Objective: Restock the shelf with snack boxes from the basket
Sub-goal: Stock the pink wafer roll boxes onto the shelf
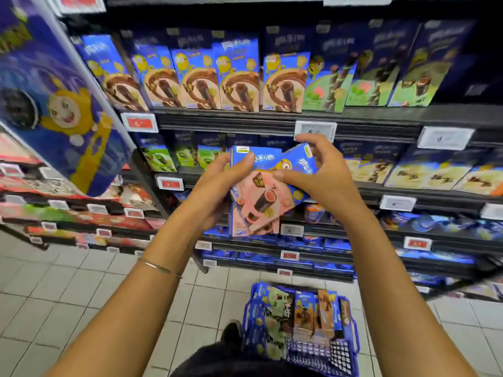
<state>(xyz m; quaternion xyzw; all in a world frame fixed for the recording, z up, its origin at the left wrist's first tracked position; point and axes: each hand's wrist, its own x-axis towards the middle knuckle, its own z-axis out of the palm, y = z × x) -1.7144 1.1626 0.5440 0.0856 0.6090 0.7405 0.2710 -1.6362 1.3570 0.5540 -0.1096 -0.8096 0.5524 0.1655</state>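
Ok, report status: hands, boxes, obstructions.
Left grip and right grip both on pink-and-blue cardboard snack boxes, one upright, one tilted. Blue plastic basket on floor holds more boxes. Nothing between boxes and dark metal shelves.

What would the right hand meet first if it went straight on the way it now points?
Probably the white price tag just above its fingers, though depth is unclear. The right hand itself grips a tilted pink snack box.
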